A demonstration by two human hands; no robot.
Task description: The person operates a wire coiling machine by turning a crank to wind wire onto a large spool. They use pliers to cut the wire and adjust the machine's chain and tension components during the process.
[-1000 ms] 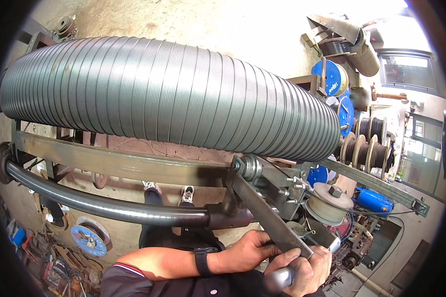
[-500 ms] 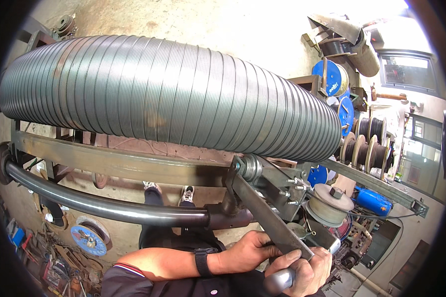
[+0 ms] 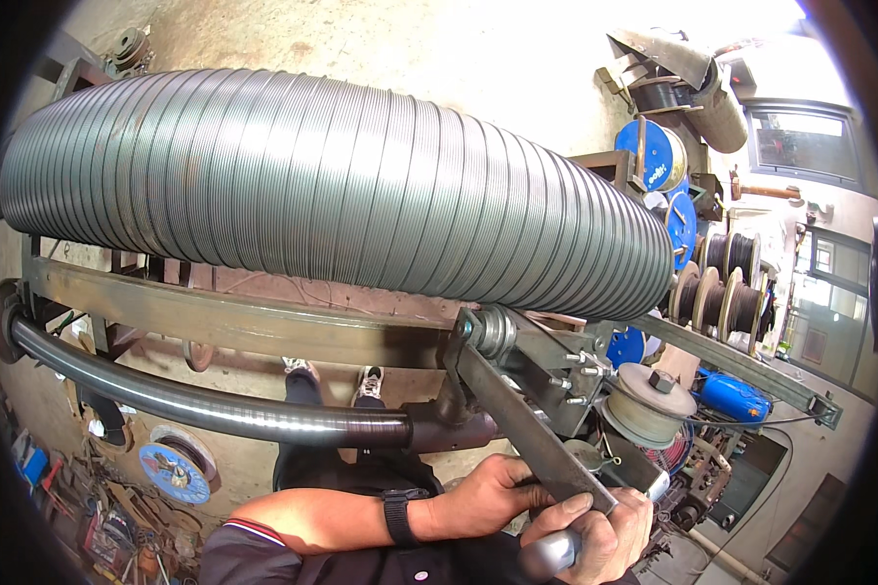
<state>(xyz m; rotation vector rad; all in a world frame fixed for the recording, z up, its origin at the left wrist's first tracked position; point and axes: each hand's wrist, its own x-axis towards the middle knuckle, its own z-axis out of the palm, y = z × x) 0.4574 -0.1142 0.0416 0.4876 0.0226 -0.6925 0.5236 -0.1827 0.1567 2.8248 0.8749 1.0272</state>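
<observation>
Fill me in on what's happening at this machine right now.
A person stands at a metalworking machine, gripping the round end of a flat steel lever with the right hand. The left hand rests beside it under the lever. A long ribbed metal duct lies across the machine's frame above a smooth steel tube. Blue wire spools stand further off to the right.

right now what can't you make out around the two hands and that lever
Head view only:
- Right hand: it grips a steel handle whose lower end runs off the bottom edge.
- Left hand: its fingertips are hidden behind the flat lever bar, so its grip cannot be told.
- Where the lever bar joins the handle: covered by the right hand's fingers.
- Far end of the ribbed duct: lost at the dark left rim.
</observation>
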